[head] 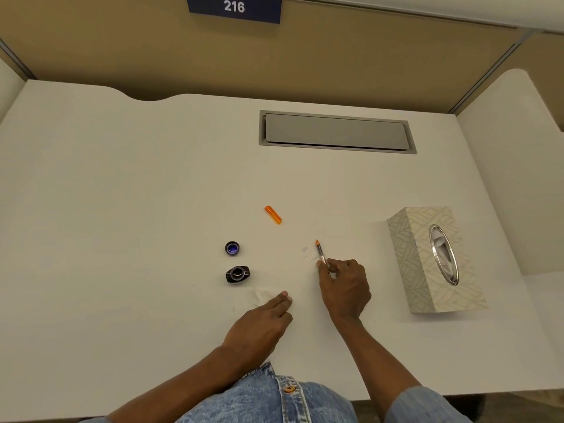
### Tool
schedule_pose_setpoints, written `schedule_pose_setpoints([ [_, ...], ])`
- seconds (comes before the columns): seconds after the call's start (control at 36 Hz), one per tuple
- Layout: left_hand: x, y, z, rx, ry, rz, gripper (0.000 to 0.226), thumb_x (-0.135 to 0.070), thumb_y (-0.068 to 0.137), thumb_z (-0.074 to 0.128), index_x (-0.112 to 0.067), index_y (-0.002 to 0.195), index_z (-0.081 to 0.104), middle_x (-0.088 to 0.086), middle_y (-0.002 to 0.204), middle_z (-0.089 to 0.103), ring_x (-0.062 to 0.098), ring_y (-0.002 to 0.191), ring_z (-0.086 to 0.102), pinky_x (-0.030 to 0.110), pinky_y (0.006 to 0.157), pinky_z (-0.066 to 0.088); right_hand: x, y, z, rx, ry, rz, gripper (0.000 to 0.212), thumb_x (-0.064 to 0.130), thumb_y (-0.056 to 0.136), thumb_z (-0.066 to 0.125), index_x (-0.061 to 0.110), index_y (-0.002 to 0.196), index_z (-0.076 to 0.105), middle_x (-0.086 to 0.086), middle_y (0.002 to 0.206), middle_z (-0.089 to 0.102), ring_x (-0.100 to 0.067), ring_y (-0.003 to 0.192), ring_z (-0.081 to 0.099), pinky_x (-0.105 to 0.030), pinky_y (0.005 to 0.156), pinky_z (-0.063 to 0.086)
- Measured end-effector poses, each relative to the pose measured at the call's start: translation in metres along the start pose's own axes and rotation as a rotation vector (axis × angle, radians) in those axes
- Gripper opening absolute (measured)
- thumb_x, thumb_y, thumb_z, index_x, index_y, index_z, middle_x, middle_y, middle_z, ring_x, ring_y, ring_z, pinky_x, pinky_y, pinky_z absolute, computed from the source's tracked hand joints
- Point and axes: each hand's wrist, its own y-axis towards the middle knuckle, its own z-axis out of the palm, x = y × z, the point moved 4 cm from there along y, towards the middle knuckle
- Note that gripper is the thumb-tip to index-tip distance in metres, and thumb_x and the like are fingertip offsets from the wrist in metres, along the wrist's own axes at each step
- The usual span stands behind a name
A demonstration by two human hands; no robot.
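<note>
My right hand (343,285) pinches a clear pen with an orange tip (321,253), the tip pointing away from me just above a white tissue sheet (293,270) spread on the desk. Faint ink marks show on the sheet beside the pen. My left hand (262,325) rests with straight fingers on the sheet's near edge. An open dark ink bottle (237,274) stands left of the sheet, with its round cap (232,248) lying upturned just behind it. The pen's orange cap (273,214) lies farther back.
A patterned tissue box (433,261) sits on the right side of the white desk (122,193). A grey cable hatch (335,132) is set in the desk's far part. A beige partition with a "216" sign (234,7) stands behind.
</note>
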Motion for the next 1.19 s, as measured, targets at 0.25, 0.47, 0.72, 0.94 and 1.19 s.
schedule_pose_setpoints([
  [0.25,0.0,0.0,-0.001,0.003,0.011,-0.001,0.06,0.004,0.039,0.098,-0.016,0.093,0.082,0.008,0.13,0.076,0.02,0.128,0.069,0.029,0.058,0.067,0.0,0.0,0.0,0.0,0.031,-0.005,0.019,0.042,0.085,0.086,0.024,0.093,0.083,0.006,0.088,0.071,-0.02,0.086,0.067,-0.028,0.062,0.046],
  [0.47,-0.002,0.0,-0.003,0.01,-0.001,0.003,0.063,0.002,0.038,0.101,-0.014,0.096,0.083,0.009,0.129,0.076,0.02,0.126,0.07,0.029,0.061,0.067,0.0,0.001,-0.002,-0.001,0.016,-0.001,0.024,0.045,0.086,0.085,0.024,0.095,0.084,0.006,0.09,0.073,-0.019,0.088,0.067,-0.026,0.063,0.043],
  [0.72,-0.004,-0.001,-0.007,-0.012,-0.011,0.013,0.065,-0.001,0.035,0.103,-0.016,0.095,0.084,0.007,0.128,0.077,0.019,0.125,0.071,0.027,0.062,0.067,0.002,0.0,-0.004,0.001,0.01,-0.002,0.026,0.046,0.085,0.085,0.023,0.095,0.084,0.006,0.09,0.073,-0.019,0.087,0.068,-0.026,0.063,0.042],
  [0.94,-0.006,-0.001,-0.012,-0.049,-0.11,0.035,0.056,0.016,0.072,0.076,-0.005,0.124,0.074,0.014,0.154,0.057,0.025,0.15,0.046,0.042,0.095,0.064,0.004,-0.005,-0.009,-0.019,0.039,-0.017,0.028,0.046,0.084,0.086,0.021,0.095,0.082,0.005,0.089,0.072,-0.019,0.085,0.068,-0.027,0.061,0.045],
  [1.19,-0.005,-0.008,-0.026,-0.306,-0.549,-0.041,0.036,0.008,0.088,0.074,-0.017,0.113,0.081,-0.002,0.132,0.076,0.006,0.131,0.064,0.025,0.107,0.056,0.003,-0.039,-0.034,-0.084,0.156,-0.172,0.024,0.028,0.084,0.089,0.02,0.102,0.076,0.005,0.093,0.071,-0.017,0.08,0.068,-0.035,0.056,0.058],
])
